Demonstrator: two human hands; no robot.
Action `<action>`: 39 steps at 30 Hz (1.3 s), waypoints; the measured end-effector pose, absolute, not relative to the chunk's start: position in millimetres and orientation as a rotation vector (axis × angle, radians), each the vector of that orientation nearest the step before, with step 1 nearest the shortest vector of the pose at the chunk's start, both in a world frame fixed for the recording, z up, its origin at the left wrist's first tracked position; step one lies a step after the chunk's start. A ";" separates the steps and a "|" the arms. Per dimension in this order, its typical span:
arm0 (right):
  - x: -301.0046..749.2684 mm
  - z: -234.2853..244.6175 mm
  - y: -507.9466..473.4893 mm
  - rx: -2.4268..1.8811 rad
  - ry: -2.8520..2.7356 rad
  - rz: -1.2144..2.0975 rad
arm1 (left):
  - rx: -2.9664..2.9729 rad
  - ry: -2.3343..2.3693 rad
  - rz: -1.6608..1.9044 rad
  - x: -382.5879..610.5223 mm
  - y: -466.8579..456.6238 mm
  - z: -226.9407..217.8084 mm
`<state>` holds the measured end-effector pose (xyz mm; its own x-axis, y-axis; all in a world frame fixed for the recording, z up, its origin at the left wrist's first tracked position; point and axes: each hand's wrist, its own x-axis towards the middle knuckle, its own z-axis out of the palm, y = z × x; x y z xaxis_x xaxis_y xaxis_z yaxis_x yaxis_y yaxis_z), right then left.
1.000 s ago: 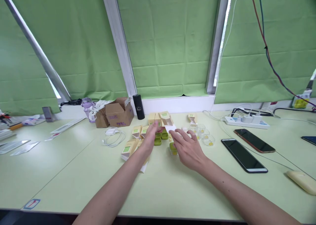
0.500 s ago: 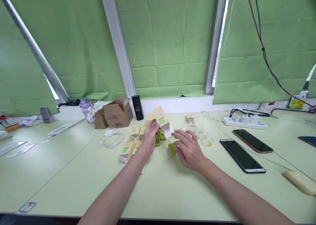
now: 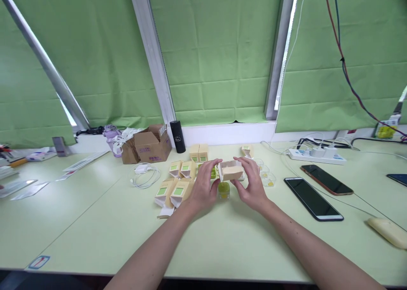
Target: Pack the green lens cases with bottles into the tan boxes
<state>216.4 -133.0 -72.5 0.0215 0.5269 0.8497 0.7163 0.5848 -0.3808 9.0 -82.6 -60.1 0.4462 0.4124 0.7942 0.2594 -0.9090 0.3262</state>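
Observation:
A small tan paper box (image 3: 231,172), its flap side facing me, is held above the table between both hands. My left hand (image 3: 205,186) grips its left side, and my right hand (image 3: 252,184) grips its right side. Just below it on the table stands a small clear container with a green top (image 3: 224,190). Several tan boxes with green labels (image 3: 178,191) lie left of my left hand, some with white flaps open. Green containers (image 3: 213,172) show partly behind my left hand. Clear plastic cups with yellow bits (image 3: 268,179) sit beyond my right hand.
Two closed tan boxes (image 3: 199,152) and a black cylinder (image 3: 177,137) stand at the back, near an open cardboard carton (image 3: 152,146). A charger with cable (image 3: 144,171) lies left. Two phones (image 3: 313,199), a power strip (image 3: 318,155) and a cream-coloured oblong object (image 3: 388,232) are to the right.
The box has moved right and down and been turned, its flap side now towards me. My right hand has left the green-topped container and taken hold of the box's right side.

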 end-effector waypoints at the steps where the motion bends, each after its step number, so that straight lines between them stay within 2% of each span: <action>1: 216.3 -72.5 -133.3 -1.043 -1.649 -0.221 | 2.605 0.555 1.474 9.1 -83.2 -59.3; 5: 216.7 -73.1 -134.2 -0.962 -1.673 -0.330 | 2.752 0.475 1.590 10.0 -83.4 -57.9; 10: 217.3 -73.3 -135.3 -0.894 -1.676 -0.491 | 2.763 0.605 1.763 10.3 -83.6 -60.3; 17: 215.2 -71.1 -136.1 -0.821 -1.678 -0.623 | 2.784 0.634 1.777 9.3 -83.3 -62.5; 28: 215.8 -73.2 -134.5 -0.828 -1.647 -0.537 | 2.776 0.546 1.692 6.3 -83.1 -63.8; 33: 218.7 -74.9 -130.9 -0.869 -1.610 -0.535 | 2.617 0.410 1.597 6.4 -88.7 -55.7; 39: 219.1 -76.6 -130.1 -0.871 -1.621 -0.523 | 2.379 0.441 1.669 8.2 -90.4 -53.0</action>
